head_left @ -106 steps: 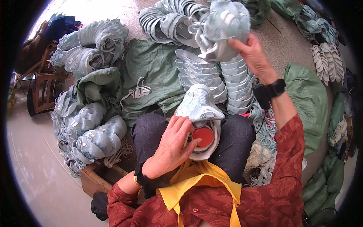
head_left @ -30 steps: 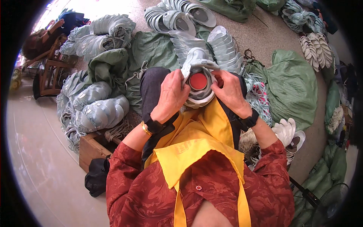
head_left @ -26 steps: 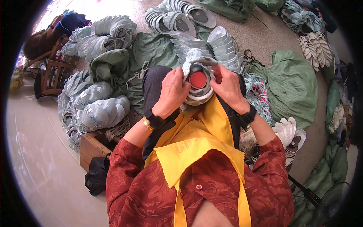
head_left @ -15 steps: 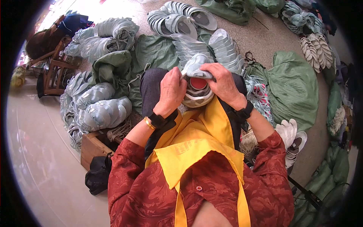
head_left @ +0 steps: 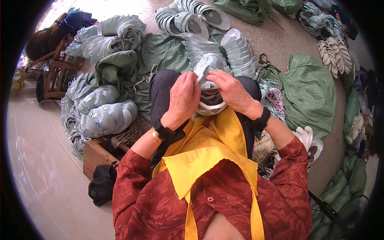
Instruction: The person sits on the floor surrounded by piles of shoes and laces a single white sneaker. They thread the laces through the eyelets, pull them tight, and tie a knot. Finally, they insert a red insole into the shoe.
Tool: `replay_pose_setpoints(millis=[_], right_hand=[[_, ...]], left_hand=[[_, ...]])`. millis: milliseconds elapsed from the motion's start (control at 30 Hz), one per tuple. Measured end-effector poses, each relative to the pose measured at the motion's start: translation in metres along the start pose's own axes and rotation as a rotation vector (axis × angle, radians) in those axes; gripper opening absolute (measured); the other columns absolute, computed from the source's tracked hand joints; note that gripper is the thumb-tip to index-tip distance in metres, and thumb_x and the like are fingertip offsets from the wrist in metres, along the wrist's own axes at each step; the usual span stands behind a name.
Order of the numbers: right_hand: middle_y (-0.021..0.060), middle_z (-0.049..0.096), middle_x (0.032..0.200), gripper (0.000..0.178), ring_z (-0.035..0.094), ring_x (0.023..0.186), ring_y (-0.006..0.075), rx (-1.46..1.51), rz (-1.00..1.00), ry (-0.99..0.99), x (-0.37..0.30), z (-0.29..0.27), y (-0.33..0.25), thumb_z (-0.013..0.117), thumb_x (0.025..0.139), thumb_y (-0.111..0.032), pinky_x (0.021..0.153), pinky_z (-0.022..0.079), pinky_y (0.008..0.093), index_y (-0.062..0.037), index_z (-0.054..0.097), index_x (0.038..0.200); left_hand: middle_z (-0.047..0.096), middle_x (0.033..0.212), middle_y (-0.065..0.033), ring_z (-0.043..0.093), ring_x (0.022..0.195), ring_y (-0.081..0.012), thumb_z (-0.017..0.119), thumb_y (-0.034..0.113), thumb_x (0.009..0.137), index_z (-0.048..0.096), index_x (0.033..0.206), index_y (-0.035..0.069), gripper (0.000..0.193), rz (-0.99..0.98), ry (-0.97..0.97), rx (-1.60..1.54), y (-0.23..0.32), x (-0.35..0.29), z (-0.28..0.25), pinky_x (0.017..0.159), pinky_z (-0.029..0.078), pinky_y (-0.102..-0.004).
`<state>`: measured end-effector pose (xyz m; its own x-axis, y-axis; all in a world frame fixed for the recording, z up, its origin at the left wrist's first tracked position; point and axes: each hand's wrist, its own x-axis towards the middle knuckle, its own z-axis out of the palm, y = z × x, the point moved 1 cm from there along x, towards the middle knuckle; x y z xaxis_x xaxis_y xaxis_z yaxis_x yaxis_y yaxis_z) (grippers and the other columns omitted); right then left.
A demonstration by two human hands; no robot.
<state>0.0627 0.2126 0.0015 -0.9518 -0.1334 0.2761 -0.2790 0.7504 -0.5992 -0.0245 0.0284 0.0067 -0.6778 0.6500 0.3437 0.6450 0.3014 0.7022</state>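
Between my knees is a pale grey-blue shoe upper, with both hands at its near end. The fingers of my left hand are pinched together at its left edge. My right hand has its thumb and fingers bent over the right side of the upper. Just below the upper, a rounded white-and-grey patterned piece with a bit of red showing rests against my yellow apron. My fingers hide part of the edge where upper and piece meet.
Stacked pale uppers stand just beyond my knees. More bundles lie at the left, by a wooden box and a black bag. A green sack lies at the right. A wooden chair stands far left.
My right hand has moved slightly left and down over the upper. The upper has tipped toward me, covering most of the red patch. My left hand has shifted slightly.
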Motion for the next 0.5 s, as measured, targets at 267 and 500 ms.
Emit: replay_pose_setpoints(millis=[267, 500], right_hand=[[0.027, 0.058, 0.131, 0.06, 0.053, 0.128, 0.0434, -0.039, 0.151, 0.081, -0.004, -0.008, -0.006, 0.072, 0.079, -0.004, 0.112, 0.043, 0.0471, 0.0049, 0.052, 0.135], [0.0261, 0.062, 0.108, 0.046, 0.061, 0.104, 0.0452, 0.07, 0.417, 0.084, -0.03, -0.011, -0.012, 0.067, 0.079, -0.003, 0.091, 0.05, 0.0498, 0.0056, 0.055, 0.123]], left_hand=[[0.062, 0.118, -0.0178, 0.057, 0.111, -0.0418, 0.069, 0.003, 0.087, 0.057, 0.114, -0.002, 0.031, 0.079, -0.151, 0.061, 0.013, 0.006, -0.006, 0.092, 0.049, -0.0459], [0.059, 0.14, -0.0128, 0.053, 0.128, -0.0357, 0.064, -0.002, 0.085, 0.057, 0.116, 0.002, 0.032, 0.256, -0.34, 0.077, 0.008, 0.01, 0.006, 0.103, 0.042, -0.0475]])
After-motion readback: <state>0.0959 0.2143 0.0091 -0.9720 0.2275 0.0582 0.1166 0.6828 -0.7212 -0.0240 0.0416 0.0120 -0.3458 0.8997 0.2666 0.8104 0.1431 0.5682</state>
